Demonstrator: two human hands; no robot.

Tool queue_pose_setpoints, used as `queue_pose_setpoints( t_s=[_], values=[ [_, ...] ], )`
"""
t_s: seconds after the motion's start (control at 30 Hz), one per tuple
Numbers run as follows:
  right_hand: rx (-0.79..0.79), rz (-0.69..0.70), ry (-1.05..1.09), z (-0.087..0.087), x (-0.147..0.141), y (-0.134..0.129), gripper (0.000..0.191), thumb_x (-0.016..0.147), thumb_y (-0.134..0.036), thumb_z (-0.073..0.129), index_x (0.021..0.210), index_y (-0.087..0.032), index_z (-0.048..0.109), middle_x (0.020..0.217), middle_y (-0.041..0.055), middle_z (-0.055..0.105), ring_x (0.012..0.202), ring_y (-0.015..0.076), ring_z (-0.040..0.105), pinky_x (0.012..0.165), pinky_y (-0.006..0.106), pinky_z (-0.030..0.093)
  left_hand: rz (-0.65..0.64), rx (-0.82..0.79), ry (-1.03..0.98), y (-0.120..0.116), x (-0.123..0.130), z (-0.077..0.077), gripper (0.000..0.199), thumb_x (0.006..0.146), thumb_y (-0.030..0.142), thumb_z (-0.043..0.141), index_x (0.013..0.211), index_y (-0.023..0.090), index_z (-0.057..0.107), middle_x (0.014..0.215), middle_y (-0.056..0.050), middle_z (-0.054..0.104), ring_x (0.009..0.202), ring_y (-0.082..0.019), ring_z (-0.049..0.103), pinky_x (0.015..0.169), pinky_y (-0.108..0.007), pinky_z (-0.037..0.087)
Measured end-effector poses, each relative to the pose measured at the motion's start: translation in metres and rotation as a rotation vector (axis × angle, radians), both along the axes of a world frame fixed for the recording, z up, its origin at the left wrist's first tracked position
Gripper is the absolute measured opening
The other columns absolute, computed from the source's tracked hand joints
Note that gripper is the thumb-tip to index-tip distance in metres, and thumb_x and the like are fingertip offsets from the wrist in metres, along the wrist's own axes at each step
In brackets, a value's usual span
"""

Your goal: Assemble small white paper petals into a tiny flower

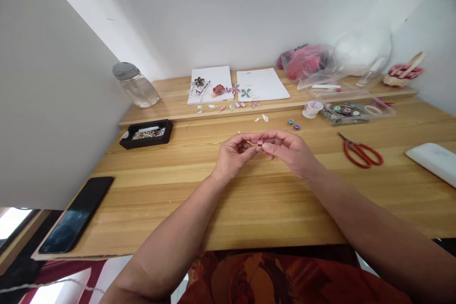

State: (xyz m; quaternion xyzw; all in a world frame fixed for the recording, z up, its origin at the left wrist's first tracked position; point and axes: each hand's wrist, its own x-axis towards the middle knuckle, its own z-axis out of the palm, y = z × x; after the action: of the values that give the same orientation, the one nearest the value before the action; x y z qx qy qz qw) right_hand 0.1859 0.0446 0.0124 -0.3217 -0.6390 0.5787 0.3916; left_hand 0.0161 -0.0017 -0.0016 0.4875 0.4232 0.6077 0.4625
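A small pink spool is pinched between the fingertips of both hands, above the middle of the table. My left hand is closed, thumb and forefinger meeting at its left side. From the other side, my right hand is closed on it too, with the thumb against its lower edge. Any fine thread or wire coming off it is too small to make out. Two similar little spools, one teal and one purple, lie just beyond my right hand, near small white petal-shaped pieces.
Red-handled scissors lie at the right, near a clear box of spools and a white case. A black tray, a bottle and a phone are leftward. Wire flowers rest on paper along the raised shelf.
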Motion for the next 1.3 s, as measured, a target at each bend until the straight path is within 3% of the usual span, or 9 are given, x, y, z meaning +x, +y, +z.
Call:
queue_pose_setpoints(
  t_s=[0.13, 0.27, 0.6, 1.0, 1.3],
  values=[
    [-0.009, -0.002, 0.018, -0.001, -0.002, -0.002, 0.033, 0.074, -0.038, 0.08, 0.103, -0.023, 0.073, 0.104, 0.0069, 0.075, 0.086, 0.0183, 0.068, 0.061, 0.027, 0.051, 0.052, 0.016, 0.077, 0.0, 0.0, -0.002, 0.029, 0.071, 0.028, 0.082, 0.096, 0.016, 0.074, 0.081, -0.003, 0.068, 0.063, -0.007, 0.05, 0.061, -0.021, 0.041],
    [-0.062, 0.018, -0.004, -0.006, -0.001, 0.001, 0.035, 0.075, -0.041, 0.079, 0.103, -0.021, 0.073, 0.102, 0.0077, 0.075, 0.076, 0.0153, 0.064, 0.058, 0.027, 0.051, 0.059, 0.02, 0.121, 0.0, 0.001, -0.004, 0.027, 0.072, 0.028, 0.081, 0.095, 0.016, 0.074, 0.084, -0.003, 0.067, 0.064, -0.008, 0.051, 0.062, -0.022, 0.042],
    [-0.185, -0.032, 0.016, -0.004, -0.001, 0.003, 0.036, 0.066, -0.044, 0.085, 0.087, -0.017, 0.073, 0.073, 0.0024, 0.07, 0.057, 0.0096, 0.056, 0.051, 0.024, 0.045, -0.013, -0.034, 0.0, 0.0, -0.002, -0.002, 0.028, 0.072, 0.036, 0.081, 0.09, 0.015, 0.075, 0.084, -0.005, 0.07, 0.068, -0.01, 0.056, 0.061, -0.023, 0.046],
    [0.041, -0.063, -0.077, -0.003, 0.0, -0.003, 0.032, 0.07, -0.043, 0.083, 0.085, -0.018, 0.07, 0.072, 0.0044, 0.073, 0.066, 0.0161, 0.067, 0.056, 0.027, 0.051, -0.062, -0.124, -0.145, 0.002, -0.003, -0.006, 0.031, 0.065, 0.038, 0.086, 0.083, 0.015, 0.075, 0.084, -0.006, 0.073, 0.064, -0.008, 0.055, 0.061, -0.024, 0.044],
    [0.002, -0.026, -0.168, 0.001, -0.001, -0.006, 0.032, 0.072, -0.043, 0.081, 0.088, -0.018, 0.071, 0.076, 0.0048, 0.073, 0.065, 0.0152, 0.065, 0.057, 0.027, 0.05, -0.053, -0.14, -0.123, 0.001, -0.003, -0.002, 0.035, 0.068, 0.044, 0.083, 0.076, 0.014, 0.068, 0.062, 0.001, 0.059, 0.055, -0.006, 0.045, 0.053, -0.022, 0.035]
  ],
)
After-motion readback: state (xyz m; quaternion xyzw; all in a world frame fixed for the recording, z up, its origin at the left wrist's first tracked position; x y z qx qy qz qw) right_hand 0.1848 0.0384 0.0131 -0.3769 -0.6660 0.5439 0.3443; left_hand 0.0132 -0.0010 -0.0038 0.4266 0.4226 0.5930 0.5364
